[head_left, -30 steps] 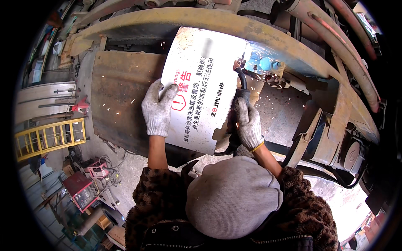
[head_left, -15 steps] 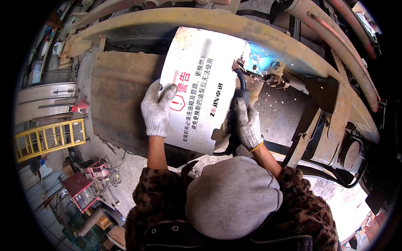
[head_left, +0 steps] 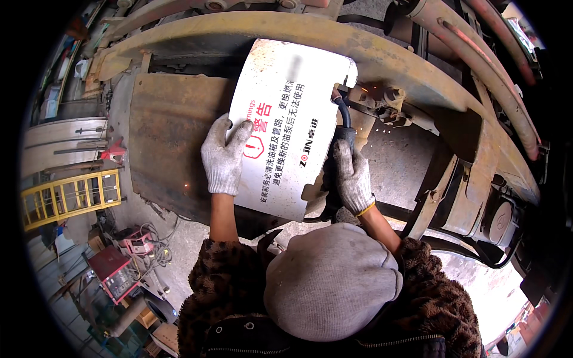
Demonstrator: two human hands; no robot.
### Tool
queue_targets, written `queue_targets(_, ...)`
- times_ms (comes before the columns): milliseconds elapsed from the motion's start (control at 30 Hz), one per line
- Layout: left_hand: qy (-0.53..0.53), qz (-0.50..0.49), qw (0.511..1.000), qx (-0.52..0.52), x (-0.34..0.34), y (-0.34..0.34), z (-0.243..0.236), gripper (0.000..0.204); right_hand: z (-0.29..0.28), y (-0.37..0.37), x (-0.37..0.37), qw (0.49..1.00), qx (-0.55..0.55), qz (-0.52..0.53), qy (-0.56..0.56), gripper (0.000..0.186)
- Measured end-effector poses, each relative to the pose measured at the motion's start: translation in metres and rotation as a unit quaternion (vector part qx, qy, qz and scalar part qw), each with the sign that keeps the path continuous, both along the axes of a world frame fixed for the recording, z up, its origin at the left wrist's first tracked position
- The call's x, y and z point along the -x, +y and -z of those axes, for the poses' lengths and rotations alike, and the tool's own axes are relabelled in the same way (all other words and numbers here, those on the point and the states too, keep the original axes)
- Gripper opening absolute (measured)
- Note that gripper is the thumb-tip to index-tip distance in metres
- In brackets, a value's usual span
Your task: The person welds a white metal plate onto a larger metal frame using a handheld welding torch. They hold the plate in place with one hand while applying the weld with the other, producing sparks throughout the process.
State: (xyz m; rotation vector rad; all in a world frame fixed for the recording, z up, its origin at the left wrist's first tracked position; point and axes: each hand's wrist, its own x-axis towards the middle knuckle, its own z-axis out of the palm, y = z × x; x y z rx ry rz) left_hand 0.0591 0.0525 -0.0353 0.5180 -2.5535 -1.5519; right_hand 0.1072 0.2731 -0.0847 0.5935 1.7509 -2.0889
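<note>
My left hand point(head_left: 224, 156), in a pale knit work glove, is closed on the left edge of a white printed sheet point(head_left: 280, 134), thumb on its face. The sheet stands in front of me, slightly curved, with red and black print. In my right hand point(head_left: 353, 176), gloved too, is the black handle of a welding torch point(head_left: 344, 128), just right of the sheet. Its bent neck reaches up past a notch in the sheet's right edge, and the sheet hides the torch's tip. Right of that, a rusty bracket with a bolt point(head_left: 391, 98) shows a few faint orange sparks.
A curved, rusty yellow beam point(head_left: 256, 27) arches across the far side. A brown metal plate point(head_left: 173, 137) lies behind the sheet. To the left are a yellow ladder-like frame point(head_left: 71, 196) and a red machine point(head_left: 111, 267) with cables. A grey cap point(head_left: 333, 280) blocks the lower middle.
The blue-white glare and the spray of bright sparks beside the sheet's right edge have died out, leaving a few small orange sparks. Both hands stay nearly in place.
</note>
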Motion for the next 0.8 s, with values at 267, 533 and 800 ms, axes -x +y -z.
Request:
queue_targets(267, 0.006, 0.003, 1.0, 0.021, -0.001, -0.01, 0.01, 0.041, -0.007, -0.002, 0.002, 1.0, 0.018, -0.003, -0.006, 0.044)
queue_targets(533, 0.006, -0.044, 0.998, -0.05, -0.004, -0.006, -0.01, 0.044, -0.004, 0.0, -0.001, 0.997, 0.075, 0.024, -0.012, 0.041)
queue_targets(800, 0.048, -0.054, 0.997, -0.034, -0.006, -0.023, 0.004, 0.038, 0.004, 0.003, -0.005, 0.996, 0.082, 0.023, -0.016, 0.041)
